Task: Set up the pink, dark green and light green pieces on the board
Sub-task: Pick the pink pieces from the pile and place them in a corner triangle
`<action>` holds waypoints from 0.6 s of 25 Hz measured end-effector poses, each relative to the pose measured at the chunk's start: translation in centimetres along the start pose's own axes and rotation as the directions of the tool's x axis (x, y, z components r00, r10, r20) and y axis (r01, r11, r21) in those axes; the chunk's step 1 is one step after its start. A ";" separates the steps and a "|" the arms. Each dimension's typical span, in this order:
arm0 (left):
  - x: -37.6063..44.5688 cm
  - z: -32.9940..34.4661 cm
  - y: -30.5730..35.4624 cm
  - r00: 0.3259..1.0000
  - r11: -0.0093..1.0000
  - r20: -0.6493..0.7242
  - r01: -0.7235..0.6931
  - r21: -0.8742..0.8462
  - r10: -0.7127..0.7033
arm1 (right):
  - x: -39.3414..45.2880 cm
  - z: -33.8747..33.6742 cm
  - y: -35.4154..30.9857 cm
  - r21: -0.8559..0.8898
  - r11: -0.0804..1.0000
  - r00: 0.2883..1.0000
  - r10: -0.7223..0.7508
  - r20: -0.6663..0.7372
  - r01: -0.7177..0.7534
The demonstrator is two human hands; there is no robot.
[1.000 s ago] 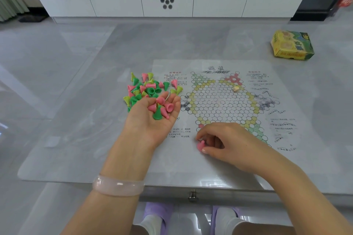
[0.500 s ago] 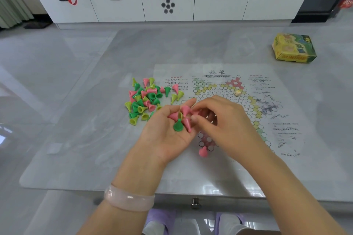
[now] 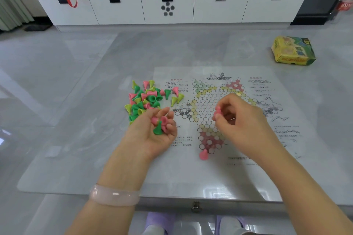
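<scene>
Half a second on, the right hand [image 3: 242, 120] has drawn away from the left palm and now hangs over the middle of the board [image 3: 267, 139], its grip pinched on one pink piece [image 3: 217, 111]; most of that piece is covered by the fingers. Nearest, a pale bangle [image 3: 114, 194] circles the left wrist. One pink cone [image 3: 203, 154] stands on the board's near red tip. The left hand [image 3: 152, 133] lies palm up at the board's left edge, fingers loosely cupped round a few pink cones and one dark green cone [image 3: 158, 129]; their exact number is hard to tell. Beyond it, the loose pile of pieces [image 3: 147, 99] lies on the worktop [image 3: 76, 120]. Far right sits a yellow box [image 3: 293, 51]. Behind, a white cabinet [image 3: 172, 7] carries clutter, cut off at the top.
</scene>
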State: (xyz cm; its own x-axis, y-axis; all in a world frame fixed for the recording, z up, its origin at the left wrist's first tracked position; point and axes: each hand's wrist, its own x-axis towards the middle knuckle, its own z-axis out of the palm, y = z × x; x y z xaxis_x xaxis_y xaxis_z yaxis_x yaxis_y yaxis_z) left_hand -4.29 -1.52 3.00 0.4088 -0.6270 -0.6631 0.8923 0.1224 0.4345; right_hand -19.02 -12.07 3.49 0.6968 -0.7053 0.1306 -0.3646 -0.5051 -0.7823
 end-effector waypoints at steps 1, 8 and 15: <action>0.0 -0.2 0.4 1.000 1.000 0.002 -0.008 0.003 0.008 | -0.1 -0.3 0.4 -0.024 0.999 0.999 0.023 0.044 -0.022; -0.5 -1.4 1.9 0.992 0.987 0.063 -0.117 0.111 0.110 | -0.7 -0.9 2.4 -0.148 0.982 0.922 -0.050 0.383 0.115; 0.0 -1.8 1.2 0.884 0.514 0.173 -0.400 0.759 0.433 | -0.5 -1.0 2.6 -0.173 0.976 0.887 -0.037 0.459 0.130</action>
State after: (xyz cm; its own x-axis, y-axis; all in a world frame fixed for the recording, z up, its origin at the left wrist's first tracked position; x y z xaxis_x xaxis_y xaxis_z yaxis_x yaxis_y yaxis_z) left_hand -2.85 0.02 2.46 0.7151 -0.6347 -0.2928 0.1496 -0.2702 0.9511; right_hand -20.92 -13.54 1.98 0.9155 -0.3790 -0.1353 -0.3724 -0.6706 -0.6416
